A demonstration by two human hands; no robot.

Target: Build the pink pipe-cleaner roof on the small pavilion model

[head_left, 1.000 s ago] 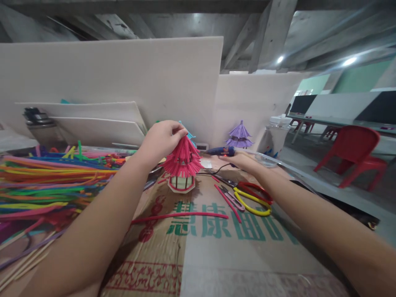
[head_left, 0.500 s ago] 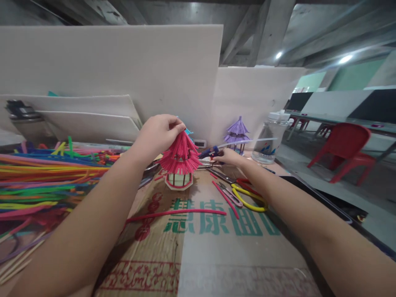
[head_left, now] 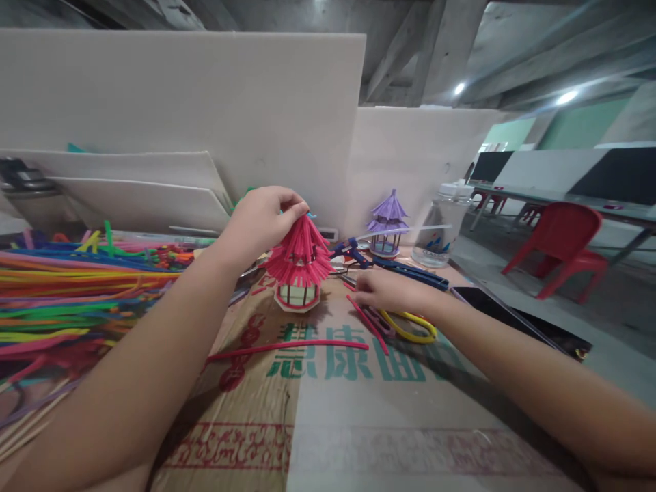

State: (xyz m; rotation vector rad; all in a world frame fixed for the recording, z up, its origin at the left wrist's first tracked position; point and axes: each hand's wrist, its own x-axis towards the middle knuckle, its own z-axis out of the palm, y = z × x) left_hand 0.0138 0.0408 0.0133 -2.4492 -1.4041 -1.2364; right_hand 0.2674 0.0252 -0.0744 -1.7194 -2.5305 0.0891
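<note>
partly, the pinch of the left hand [head_left: 266,219] hides the tip of the red fuzzy-roofed model pagoda [head_left: 299,263]; thumb and fingers are closed narrowly on that peak. the pagoda stands upright on the printed brown cardboard [head_left: 246,417], its pale many-sided base showing below the two roof tiers. only a sliver of something light blue [head_left: 312,216] shows behind its peak.

the right hand [head_left: 382,290] hangs low with curled fingers over the yellow-handled scissors [head_left: 417,338], covering most of their metal; whether it grips anything, i cannot tell. just beside its fingertips lie a short red fuzzy stem [head_left: 376,331] and a small pink-handled tool, half covered. beyond the hand are a dark blue glue gun [head_left: 349,250], a dark-blue-handled tool [head_left: 413,272], a purple model pagoda [head_left: 388,219] and a clear bottle [head_left: 433,236].

a long red fuzzy stem [head_left: 312,344] crosses the cardboard, its near end meeting the left forearm. that forearm also blocks part of the heap of many-coloured fuzzy stems [head_left: 76,280]. a dark-lidded container [head_left: 33,195] is cut off at the left edge.
</note>
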